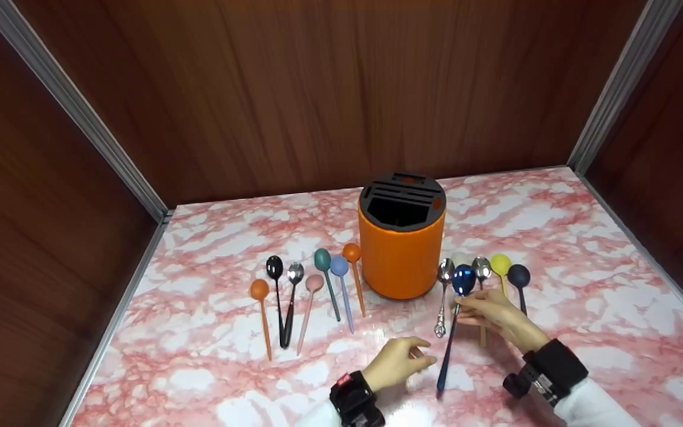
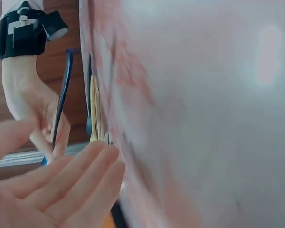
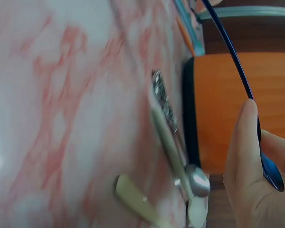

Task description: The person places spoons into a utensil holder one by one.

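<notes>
Right hand [image 1: 498, 317] pinching a blue spoon [image 1: 463, 281], left hand [image 1: 396, 363] empty with fingers loosely extended, other spoons [image 1: 314, 283] flanking an orange holder [image 1: 401, 258] toward the back edge of the table [image 1: 190, 379]

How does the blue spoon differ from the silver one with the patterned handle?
The blue spoon is pinched in the right hand; the ornate silver spoon lies on the marbled table. The blue spoon's handle is plain and smooth; the ornate silver spoon's has a decorated end. Both look shiny.

Obstacle near blue spoon [image 1: 450, 341]: orange canister [image 1: 401, 259]
</notes>
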Demonstrator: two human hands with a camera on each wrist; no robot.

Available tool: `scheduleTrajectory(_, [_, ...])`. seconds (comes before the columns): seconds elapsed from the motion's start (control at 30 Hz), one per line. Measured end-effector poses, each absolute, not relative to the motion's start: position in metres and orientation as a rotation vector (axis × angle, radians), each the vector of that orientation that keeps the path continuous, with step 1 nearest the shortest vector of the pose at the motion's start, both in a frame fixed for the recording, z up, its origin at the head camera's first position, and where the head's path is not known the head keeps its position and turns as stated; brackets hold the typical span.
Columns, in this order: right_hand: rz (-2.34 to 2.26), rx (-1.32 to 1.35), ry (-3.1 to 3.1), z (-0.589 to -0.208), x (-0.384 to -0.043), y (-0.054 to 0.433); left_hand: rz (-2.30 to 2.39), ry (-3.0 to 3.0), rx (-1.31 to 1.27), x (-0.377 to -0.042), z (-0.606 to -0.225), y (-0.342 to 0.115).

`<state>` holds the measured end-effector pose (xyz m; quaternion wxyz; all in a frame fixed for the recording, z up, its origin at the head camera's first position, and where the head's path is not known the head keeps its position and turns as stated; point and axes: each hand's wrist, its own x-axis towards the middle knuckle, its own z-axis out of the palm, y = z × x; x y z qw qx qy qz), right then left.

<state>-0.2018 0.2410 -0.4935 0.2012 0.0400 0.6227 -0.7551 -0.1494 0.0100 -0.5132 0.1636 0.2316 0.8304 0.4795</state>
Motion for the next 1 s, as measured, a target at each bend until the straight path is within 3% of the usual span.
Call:
scheduleTrajectory(0.2, [-2.124,0.091,1.742,-0.490,-0.199,0.234,1.634,1.982,0.404,-0.153,-0.513,0.017])
scheduleTrajectory(1.0, [-2.208,0.121,1.679,-0.478,-0.190,0.222,1.717,1.732,0.318,-0.153,-0.499,0.014])
